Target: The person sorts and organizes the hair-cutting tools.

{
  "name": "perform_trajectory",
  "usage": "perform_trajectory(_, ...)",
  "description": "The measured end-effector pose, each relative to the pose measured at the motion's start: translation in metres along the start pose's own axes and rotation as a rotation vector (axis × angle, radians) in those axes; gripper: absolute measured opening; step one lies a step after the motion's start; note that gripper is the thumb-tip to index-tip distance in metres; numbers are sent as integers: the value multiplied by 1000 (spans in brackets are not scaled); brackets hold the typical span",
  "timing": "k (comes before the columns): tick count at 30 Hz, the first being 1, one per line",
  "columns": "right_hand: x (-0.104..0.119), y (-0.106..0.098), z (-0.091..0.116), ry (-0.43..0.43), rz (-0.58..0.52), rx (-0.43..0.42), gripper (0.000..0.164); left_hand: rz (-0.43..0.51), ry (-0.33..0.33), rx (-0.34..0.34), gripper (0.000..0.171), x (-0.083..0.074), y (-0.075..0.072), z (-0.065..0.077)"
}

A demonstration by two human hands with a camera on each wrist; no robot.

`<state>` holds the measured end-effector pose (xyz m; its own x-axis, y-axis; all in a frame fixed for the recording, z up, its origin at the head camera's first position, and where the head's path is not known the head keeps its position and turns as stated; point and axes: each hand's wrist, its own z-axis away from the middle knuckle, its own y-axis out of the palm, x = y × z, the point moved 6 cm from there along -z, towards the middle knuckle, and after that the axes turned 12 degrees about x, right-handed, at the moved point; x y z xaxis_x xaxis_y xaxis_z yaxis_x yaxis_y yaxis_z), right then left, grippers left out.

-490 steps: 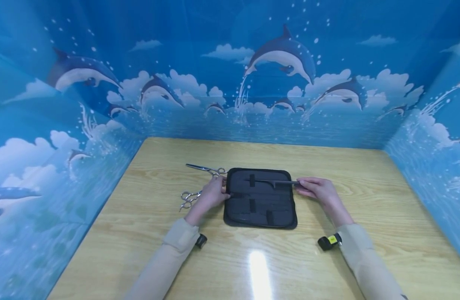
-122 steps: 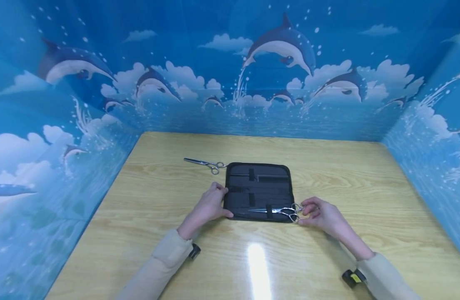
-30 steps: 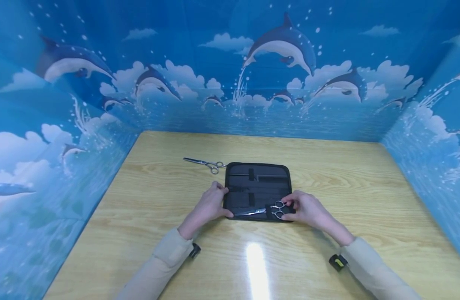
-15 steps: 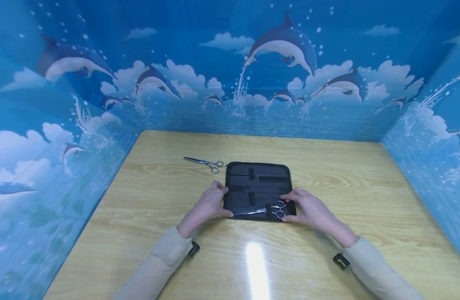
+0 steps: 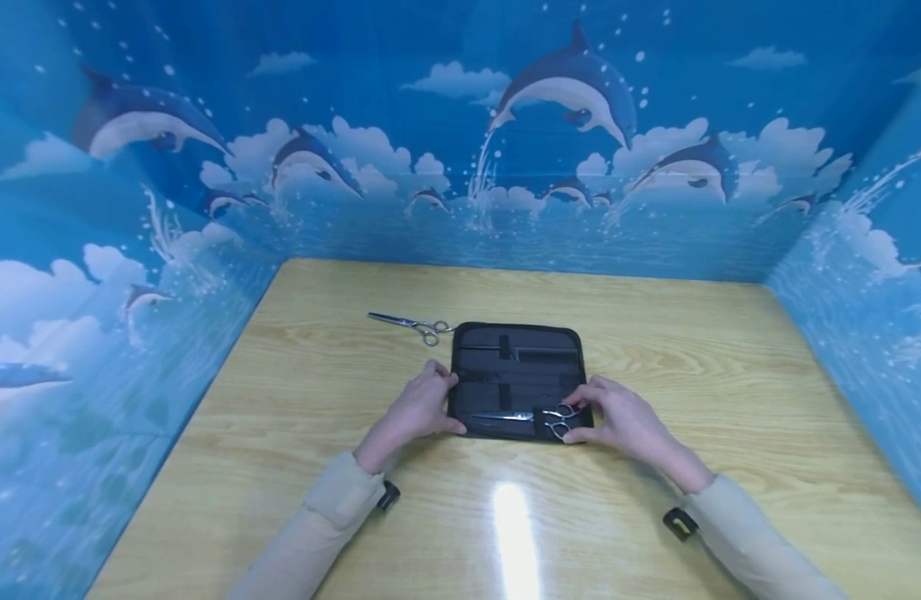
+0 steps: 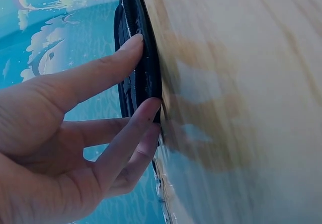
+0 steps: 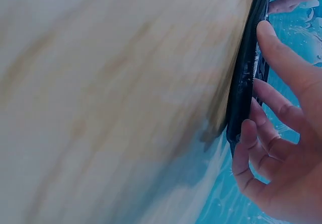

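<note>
A black zip-edged case (image 5: 538, 390) lies spread on the table with a pair of hairdressing scissors (image 5: 514, 416) along its near side, under an elastic loop. My right hand (image 5: 618, 417) holds the finger rings of these scissors at the case's right edge. In the right wrist view the thumb and fingertips touch the case's rim (image 7: 241, 93), and the scissors are mostly hidden. At the opposite edge my left hand (image 5: 418, 404) grips the case's rim (image 6: 151, 78) between thumb and fingers. A dark tail comb (image 5: 546, 356) sits under a loop in the case's far half.
Another pair of scissors (image 5: 403, 322) lies on the wooden table (image 5: 340, 350), its rings close to the case's far left corner. A blue dolphin-print curtain (image 5: 460, 225) encloses the back and sides. Both wrists wear small black cameras.
Earlier, the right hand set the comb in the case, then slid the scissors leftward under the loop. In the last half second the blade tips swung slightly away from me. The left hand stayed.
</note>
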<state>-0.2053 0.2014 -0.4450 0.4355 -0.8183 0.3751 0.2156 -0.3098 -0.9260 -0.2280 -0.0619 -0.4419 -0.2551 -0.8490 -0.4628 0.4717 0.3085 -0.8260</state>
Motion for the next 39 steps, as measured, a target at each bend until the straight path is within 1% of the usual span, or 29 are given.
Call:
perform_trajectory(7, 4, 1, -7, -31, -24, -10, 51, -9, -7, -3, 88, 0, 1, -1)
perform_trajectory(10, 6, 1, -8, -28, -35, -9, 51, -12, -8, -4, 88, 0, 0, -1)
perform_trajectory(18, 6, 3, -6, 13, -29, 18, 52, -14, -5, -9, 89, -1, 1, 0)
perform_trajectory(28, 6, 4, -4, 3, -51, 5, 52, -24, -15, -16, 89, 0, 0, -1)
perform_trajectory(33, 7, 4, -4, 4, -54, 15, 53, -5, 2, -29, 89, 0, 0, -1)
perform_trajectory(35, 8, 5, -4, -4, -55, 20, 53, 10, -4, -29, 89, 1, 0, -2)
perform_trajectory(39, 9, 5, -4, -12, -72, 34, 51, 18, -11, -12, 89, 2, -2, -2)
